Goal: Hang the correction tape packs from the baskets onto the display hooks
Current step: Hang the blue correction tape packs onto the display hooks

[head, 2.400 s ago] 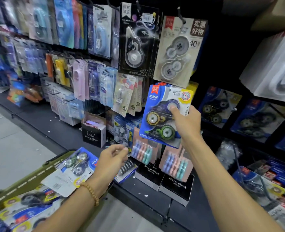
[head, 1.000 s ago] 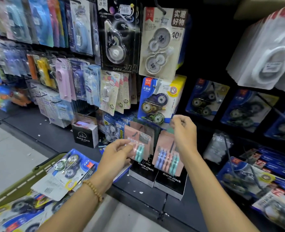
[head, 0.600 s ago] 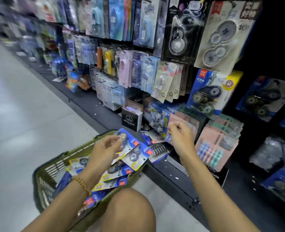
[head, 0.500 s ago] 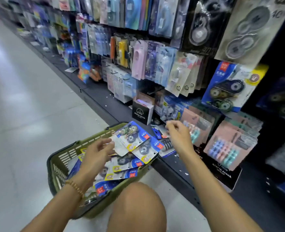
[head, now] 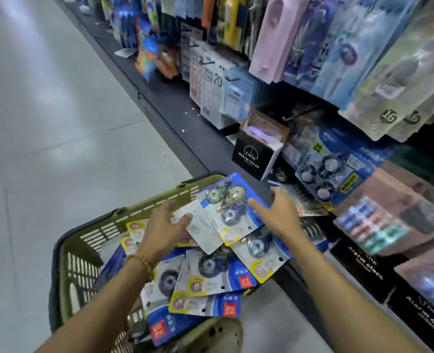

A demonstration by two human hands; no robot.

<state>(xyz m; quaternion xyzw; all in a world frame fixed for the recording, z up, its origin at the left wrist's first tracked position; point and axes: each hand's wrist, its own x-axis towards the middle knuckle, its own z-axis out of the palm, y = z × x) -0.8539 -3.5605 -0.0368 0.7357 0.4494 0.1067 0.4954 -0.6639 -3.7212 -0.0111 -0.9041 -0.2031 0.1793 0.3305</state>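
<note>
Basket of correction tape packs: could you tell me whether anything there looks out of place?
Yes. The packs are heaped loosely in the green basket, and the top pack juts over its far rim toward the shelf. Others lie fanned at odd angles. None looks damaged.
</note>
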